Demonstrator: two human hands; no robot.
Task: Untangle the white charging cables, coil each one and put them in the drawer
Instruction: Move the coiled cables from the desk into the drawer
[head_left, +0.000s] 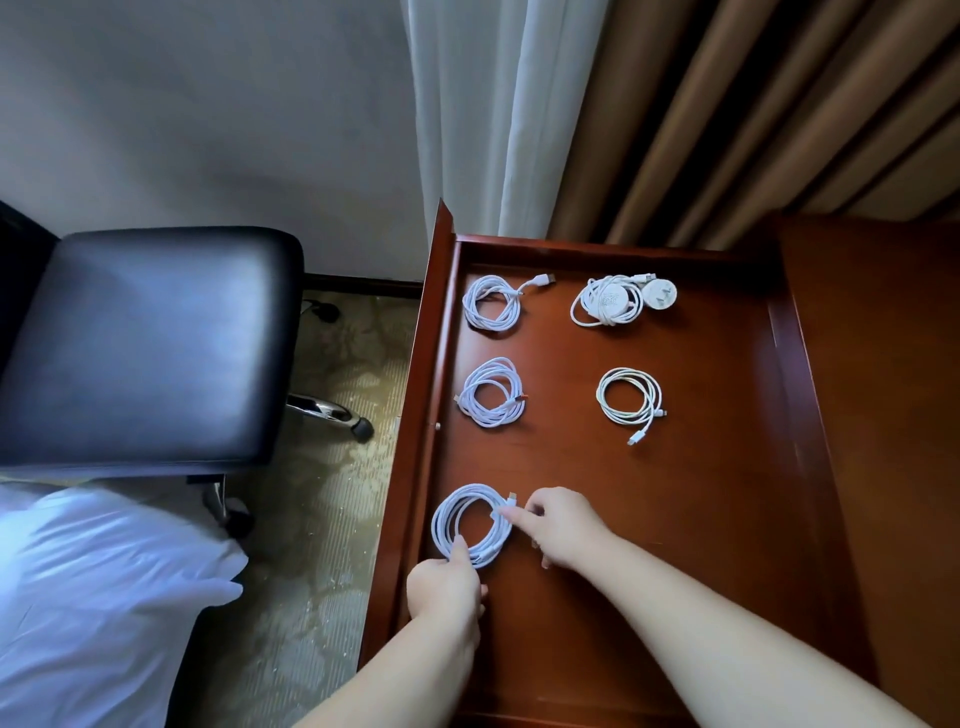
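Charging cables (491, 395) lie in the drawer (701, 493), left hand (447, 587) and right hand (558, 527) pinching nearest coil (470, 492).

On my left a black padded chair (150, 343) stands on patterned carpet (322, 519), one chrome leg (317, 410) showing. A white pillow (98, 587) lies at lower left. Ahead hang a sheer white curtain (498, 114) and brown drapes (753, 114). The bench (883, 364) top runs along my right.
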